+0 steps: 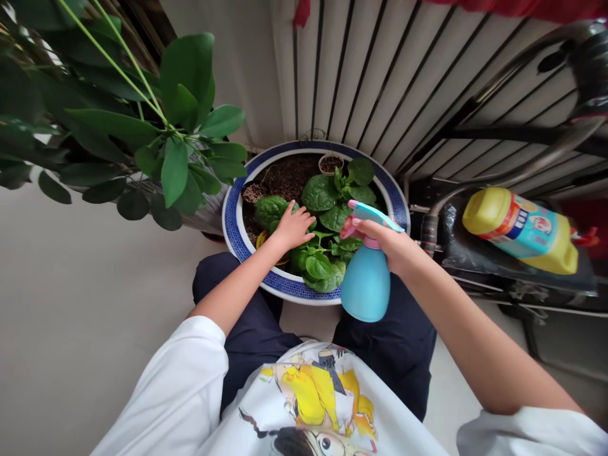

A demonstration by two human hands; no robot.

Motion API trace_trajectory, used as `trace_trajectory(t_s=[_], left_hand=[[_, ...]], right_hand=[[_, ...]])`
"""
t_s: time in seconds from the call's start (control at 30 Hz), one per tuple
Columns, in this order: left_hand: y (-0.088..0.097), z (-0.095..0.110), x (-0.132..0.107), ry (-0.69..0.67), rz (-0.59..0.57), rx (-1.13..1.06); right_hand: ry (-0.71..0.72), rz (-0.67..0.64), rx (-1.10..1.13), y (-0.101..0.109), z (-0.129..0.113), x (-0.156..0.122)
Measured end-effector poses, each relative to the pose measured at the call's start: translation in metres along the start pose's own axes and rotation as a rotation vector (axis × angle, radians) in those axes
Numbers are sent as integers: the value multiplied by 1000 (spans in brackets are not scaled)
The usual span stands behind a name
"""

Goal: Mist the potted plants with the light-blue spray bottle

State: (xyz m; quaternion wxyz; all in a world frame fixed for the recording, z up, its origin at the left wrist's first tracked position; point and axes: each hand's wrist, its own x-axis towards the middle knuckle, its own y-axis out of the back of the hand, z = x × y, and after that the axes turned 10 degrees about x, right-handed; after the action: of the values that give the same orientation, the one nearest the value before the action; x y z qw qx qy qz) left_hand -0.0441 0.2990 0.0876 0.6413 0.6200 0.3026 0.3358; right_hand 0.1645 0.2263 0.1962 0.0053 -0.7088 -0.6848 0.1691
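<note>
A wide white bowl planter with a blue patterned rim (236, 237) stands on the floor in front of me, filled with dark soil and a leafy green plant (327, 218). My right hand (387, 244) is wrapped round the neck of a light blue spray bottle (365, 285) with a pink trigger, its nozzle pointing left over the leaves. My left hand (294, 227) reaches into the planter, fingers apart, resting on the leaves at the left side. A small empty pot (331, 163) sits in the soil at the back.
A tall plant with big green leaves (175, 145) overhangs the left. A yellow bottle (520, 229) lies on a black seat beside metal bars at the right. A white slatted panel (380, 69) stands behind the planter. My knees in dark trousers (256, 316) flank it.
</note>
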Motion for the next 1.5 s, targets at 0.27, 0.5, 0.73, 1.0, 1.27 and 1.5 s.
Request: trace_trajectory(t_s=[0.27, 0.5, 0.73, 1.0, 1.27, 1.5], left_hand=[[1, -16, -39, 3, -69, 39], [-5, -29, -61, -35, -71, 74], [-8, -25, -65, 15, -55, 54], [-12, 1, -60, 31, -76, 226], [-20, 6, -63, -59, -94, 233], [-24, 7, -64, -59, -85, 227]], right_hand=[[-205, 10, 30, 9, 28, 26], [-221, -81, -120, 5, 48, 42], [-367, -14, -88, 1, 67, 38], [-416, -55, -250, -5, 72, 36], [-475, -14, -350, -9, 68, 51], [-456, -47, -428, -11, 74, 57]])
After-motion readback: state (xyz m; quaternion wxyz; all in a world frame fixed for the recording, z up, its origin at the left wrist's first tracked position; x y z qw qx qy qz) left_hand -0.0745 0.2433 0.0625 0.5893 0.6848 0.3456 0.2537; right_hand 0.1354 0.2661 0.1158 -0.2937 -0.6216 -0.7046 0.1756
